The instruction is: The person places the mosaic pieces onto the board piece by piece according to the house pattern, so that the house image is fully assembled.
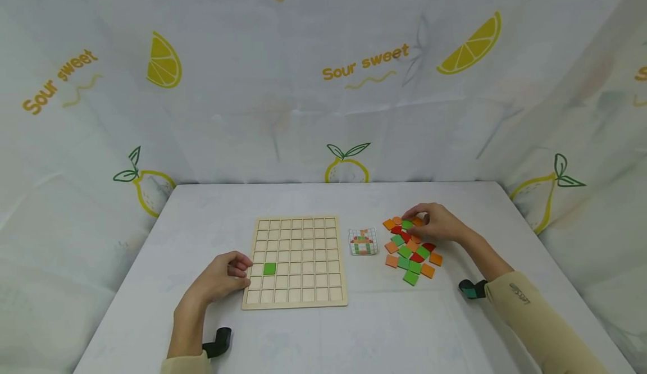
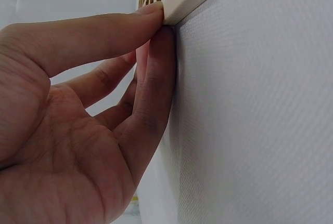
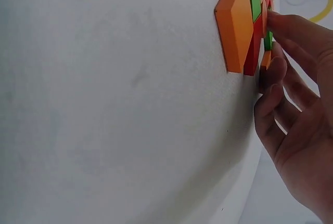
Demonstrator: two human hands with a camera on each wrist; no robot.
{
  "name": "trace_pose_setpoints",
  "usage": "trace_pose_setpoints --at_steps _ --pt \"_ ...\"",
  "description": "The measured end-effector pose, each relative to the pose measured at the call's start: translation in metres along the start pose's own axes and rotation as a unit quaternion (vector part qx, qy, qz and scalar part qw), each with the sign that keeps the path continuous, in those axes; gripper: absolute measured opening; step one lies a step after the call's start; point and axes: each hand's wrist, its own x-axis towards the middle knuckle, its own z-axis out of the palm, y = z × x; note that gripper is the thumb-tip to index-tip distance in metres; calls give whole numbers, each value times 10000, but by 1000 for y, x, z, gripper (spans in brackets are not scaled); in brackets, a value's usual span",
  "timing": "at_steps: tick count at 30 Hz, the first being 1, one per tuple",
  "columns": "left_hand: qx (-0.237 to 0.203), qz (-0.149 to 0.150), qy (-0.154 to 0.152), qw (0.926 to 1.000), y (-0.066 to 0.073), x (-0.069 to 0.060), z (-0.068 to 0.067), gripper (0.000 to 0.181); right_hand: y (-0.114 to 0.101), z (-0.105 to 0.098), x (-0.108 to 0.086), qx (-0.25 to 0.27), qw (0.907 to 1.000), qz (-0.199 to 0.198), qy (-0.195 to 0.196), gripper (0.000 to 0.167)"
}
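Note:
A pale wooden grid board (image 1: 295,305) lies flat, with one green square tile (image 1: 270,268) in a cell near its lower left. My left hand (image 1: 221,276) grips the board's left edge between thumb and fingers; the left wrist view shows the thumb (image 2: 148,13) against the rim. At the right, my right hand (image 1: 438,223) reaches over the far end of a loose group of tiles, thumb and forefinger apart around a green tile (image 1: 406,225). Its fingers touch the tiles. Near them in the right wrist view is a thick orange tile (image 3: 234,26).
A small pattern card (image 1: 363,241) with a coloured grid picture lies between board and tiles. Orange, red and green tiles, such as a green square (image 1: 411,277), are spread on the white-covered table (image 1: 384,329). Behind hangs a lemon-print cloth (image 1: 283,132).

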Motion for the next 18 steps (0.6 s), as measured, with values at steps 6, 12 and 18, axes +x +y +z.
trace_pose_setpoints --at_steps 6,12,18 --pt "-25 7 -22 10000 0 1 0 36 2 1 -1 -42 9999 157 53 38" --pt "-28 -1 -36 10000 0 0 0 36 2 -2 -3 -50 9991 -84 416 34" --pt "-23 -29 -24 10000 0 0 0 36 -9 -3 -2 43 9977 -405 535 34"
